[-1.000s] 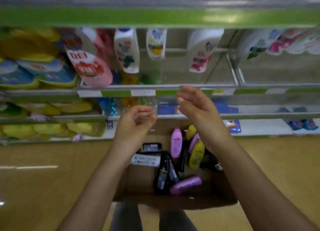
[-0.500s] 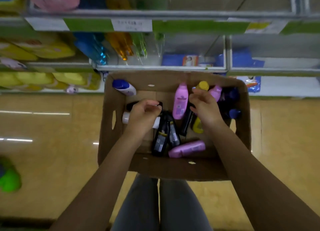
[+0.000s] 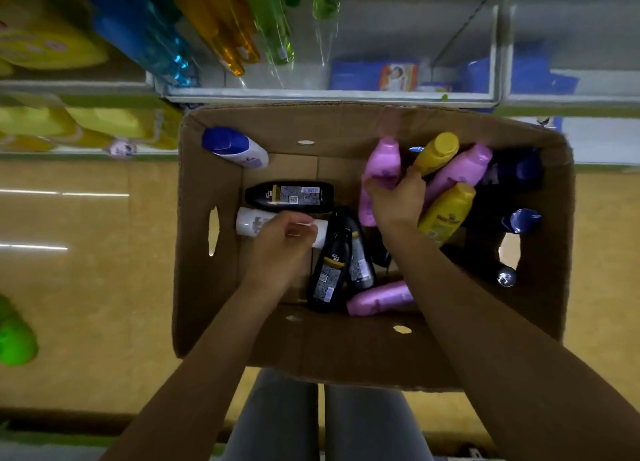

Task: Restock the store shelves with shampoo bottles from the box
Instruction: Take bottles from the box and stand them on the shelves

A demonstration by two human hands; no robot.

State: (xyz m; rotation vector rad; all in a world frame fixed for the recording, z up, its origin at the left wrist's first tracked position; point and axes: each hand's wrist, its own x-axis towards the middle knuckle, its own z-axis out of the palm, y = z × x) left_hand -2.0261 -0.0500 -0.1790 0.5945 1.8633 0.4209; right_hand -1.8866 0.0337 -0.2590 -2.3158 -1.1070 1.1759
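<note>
Cardboard box (image 3: 207, 252) at frame centre; left hand (image 3: 280, 242) curled around white bottle (image 3: 251, 222), right hand (image 3: 396, 202) closed on pink bottle (image 3: 382, 164) upper right

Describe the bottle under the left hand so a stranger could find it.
In the cardboard box, look at the left half of the floor. Just nearer than a lying black bottle is the white bottle, the only all-white one, under the left hand.

no legible text, barcode and QR label on black shampoo bottle (image 3: 289, 197) at 10 o'clock in cardboard box (image 3: 207, 287), print blurred, brand unreadable
</note>
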